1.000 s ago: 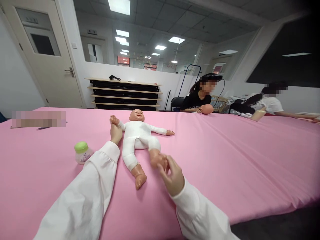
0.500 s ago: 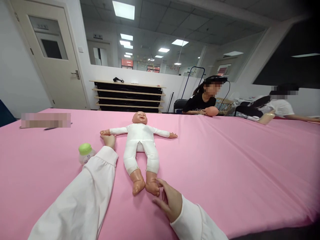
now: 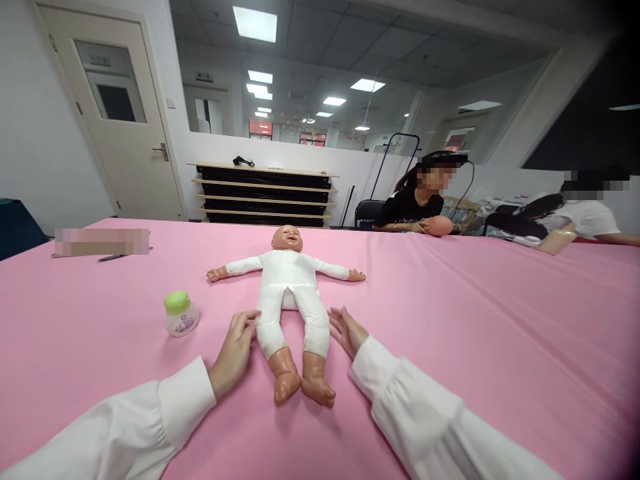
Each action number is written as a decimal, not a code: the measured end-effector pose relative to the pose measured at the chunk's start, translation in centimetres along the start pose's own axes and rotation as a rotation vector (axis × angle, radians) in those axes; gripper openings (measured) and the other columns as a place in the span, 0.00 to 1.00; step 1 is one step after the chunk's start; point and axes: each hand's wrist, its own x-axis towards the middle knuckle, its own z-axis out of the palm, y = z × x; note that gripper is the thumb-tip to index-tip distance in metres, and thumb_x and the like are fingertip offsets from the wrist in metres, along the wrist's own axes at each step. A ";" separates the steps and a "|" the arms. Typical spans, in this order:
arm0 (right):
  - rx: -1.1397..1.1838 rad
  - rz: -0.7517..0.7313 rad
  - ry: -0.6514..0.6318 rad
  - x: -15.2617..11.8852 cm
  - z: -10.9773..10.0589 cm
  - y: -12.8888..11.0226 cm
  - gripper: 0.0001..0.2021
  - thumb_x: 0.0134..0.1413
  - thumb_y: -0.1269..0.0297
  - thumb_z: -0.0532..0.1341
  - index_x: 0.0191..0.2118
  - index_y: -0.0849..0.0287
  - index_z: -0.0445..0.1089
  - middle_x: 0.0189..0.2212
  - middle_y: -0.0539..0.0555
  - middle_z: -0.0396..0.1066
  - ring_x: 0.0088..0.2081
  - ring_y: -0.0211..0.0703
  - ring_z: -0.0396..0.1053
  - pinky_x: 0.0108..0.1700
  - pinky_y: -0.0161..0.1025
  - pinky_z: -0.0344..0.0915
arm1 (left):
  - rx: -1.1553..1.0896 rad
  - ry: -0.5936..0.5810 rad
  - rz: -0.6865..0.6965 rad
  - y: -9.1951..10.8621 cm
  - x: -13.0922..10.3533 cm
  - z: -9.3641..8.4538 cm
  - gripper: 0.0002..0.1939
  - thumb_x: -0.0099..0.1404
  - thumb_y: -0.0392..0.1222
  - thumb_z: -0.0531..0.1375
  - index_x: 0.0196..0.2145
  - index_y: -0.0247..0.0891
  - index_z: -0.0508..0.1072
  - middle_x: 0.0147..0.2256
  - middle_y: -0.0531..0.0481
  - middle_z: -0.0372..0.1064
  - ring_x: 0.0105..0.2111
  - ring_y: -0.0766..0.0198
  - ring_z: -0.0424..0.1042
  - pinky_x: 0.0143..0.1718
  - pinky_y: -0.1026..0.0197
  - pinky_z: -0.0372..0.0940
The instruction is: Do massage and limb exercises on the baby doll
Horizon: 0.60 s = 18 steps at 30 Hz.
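Note:
A baby doll with a white cloth body lies face up on the pink-covered table, its arms spread and its feet toward me. My left hand is beside the doll's leg on the left, fingertips close to the cloth, holding nothing. On the other side, my right hand is next to the other leg with its fingers extended and nothing in them. Whether the fingertips touch the legs is hard to tell. To the left of my left hand stands a clear jar with a green lid.
A blurred flat item and a dark thin object lie at the far left. Across the table at the right, a person in black holds a doll's head. Another person in white sits farther right.
My left hand has come back from the doll's hand to beside its leg. My right hand has moved from the doll's foot up beside the other leg. The view has shifted slightly.

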 end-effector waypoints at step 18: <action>0.861 -0.117 0.212 14.8 1.3 -4.0 0.14 0.60 0.52 0.45 0.38 0.53 0.62 0.49 0.50 0.64 0.49 0.34 0.66 0.54 0.40 0.63 | 0.733 -0.358 0.799 5.5 -6.9 0.0 0.15 0.59 0.43 0.59 0.44 0.41 0.67 0.32 0.47 0.62 0.31 0.61 0.63 0.29 0.60 0.63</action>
